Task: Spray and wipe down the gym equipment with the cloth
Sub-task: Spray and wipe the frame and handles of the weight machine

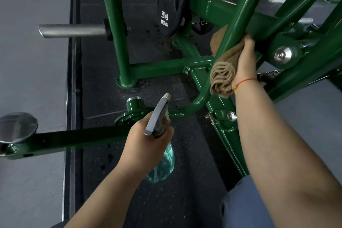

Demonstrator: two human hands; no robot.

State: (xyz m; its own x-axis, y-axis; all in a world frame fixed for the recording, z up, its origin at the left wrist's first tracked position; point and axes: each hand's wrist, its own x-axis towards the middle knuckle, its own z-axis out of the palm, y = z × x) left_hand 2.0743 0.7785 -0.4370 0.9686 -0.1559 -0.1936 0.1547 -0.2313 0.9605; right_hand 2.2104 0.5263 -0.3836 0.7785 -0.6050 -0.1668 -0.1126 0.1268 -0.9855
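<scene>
A green steel gym machine [122,46] fills the upper half of the view. My right hand [244,61] grips a folded tan cloth [222,77] and holds it against a slanted green bar [238,15] of the frame. The cloth wraps partly behind the bar. My left hand [148,142] grips the neck of a clear teal spray bottle [162,163] with a grey trigger head, nozzle pointing up toward the frame. The bottle hangs low, apart from the machine.
A black 20kg weight plate [166,2] sits on a peg at the top. A bare steel peg [72,30] sticks out to the left. A green arm with a round steel cap [17,127] crosses at lower left. Black rubber matting [103,72] lies under the machine.
</scene>
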